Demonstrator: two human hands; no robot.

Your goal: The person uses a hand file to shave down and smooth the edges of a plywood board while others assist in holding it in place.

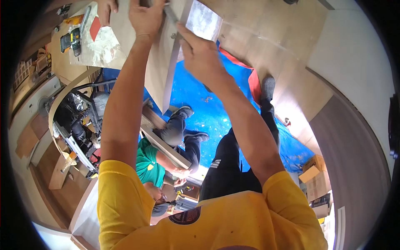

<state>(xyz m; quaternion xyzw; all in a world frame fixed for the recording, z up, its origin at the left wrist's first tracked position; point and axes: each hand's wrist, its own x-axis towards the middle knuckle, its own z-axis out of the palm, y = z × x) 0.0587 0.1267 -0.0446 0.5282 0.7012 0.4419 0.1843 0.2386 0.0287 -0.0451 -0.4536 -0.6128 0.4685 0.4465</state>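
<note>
A large light wooden board tilts across the upper middle, its pale long edge facing right. My right hand, slightly blurred, is closed around a narrow flat grey tool, like a file, lying over the board near its edge. My left hand is at the far end of this tool, fingers curled; the upper picture edge cuts off the fingertips. Left of it, another person's hand rests on the board. The tool's exact kind cannot be made out.
A yellow-black cordless drill lies on the stained worktop at upper left. Below stands a black-framed machine. A person in a green shirt sits low, holding a plank. Blue sheeting covers the floor; cardboard boxes stand right.
</note>
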